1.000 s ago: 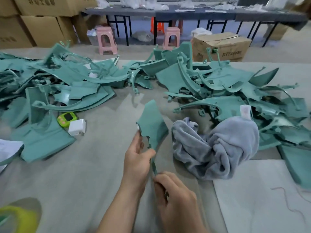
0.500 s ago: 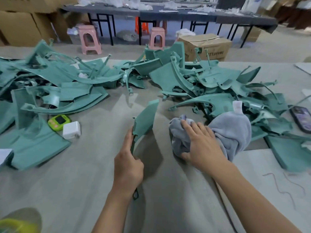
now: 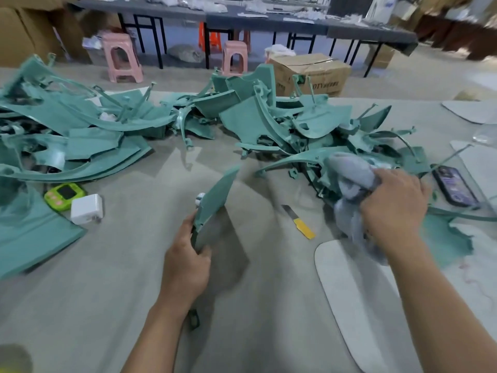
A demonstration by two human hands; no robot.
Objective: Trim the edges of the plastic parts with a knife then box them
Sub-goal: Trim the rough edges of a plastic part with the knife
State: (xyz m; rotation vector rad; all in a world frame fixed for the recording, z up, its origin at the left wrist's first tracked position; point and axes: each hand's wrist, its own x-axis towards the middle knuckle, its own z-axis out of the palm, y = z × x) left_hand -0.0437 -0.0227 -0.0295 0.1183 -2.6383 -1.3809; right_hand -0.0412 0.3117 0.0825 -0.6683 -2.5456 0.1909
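My left hand (image 3: 185,262) grips a teal plastic part (image 3: 215,200) by its lower end and holds it upright over the grey table (image 3: 94,297). My right hand (image 3: 392,205) grips a grey cloth (image 3: 349,179) and lifts it off the table to the right. A knife (image 3: 298,222) with a yellow handle and bare blade lies flat on the table between my hands, where the cloth lay. Heaps of teal plastic parts (image 3: 282,125) cover the far half of the table, and another heap of parts (image 3: 70,138) lies at the left.
A green timer (image 3: 64,195) and a white charger (image 3: 87,210) sit at the left. A phone (image 3: 454,187) lies at the right edge among the parts. White sheets (image 3: 357,292) lie front right. A cardboard box (image 3: 312,74) and pink stools (image 3: 122,57) stand on the floor beyond.
My right hand left the part, took hold of the grey cloth and pulled it up to the right, which uncovered the knife. My left hand kept its hold on the part.
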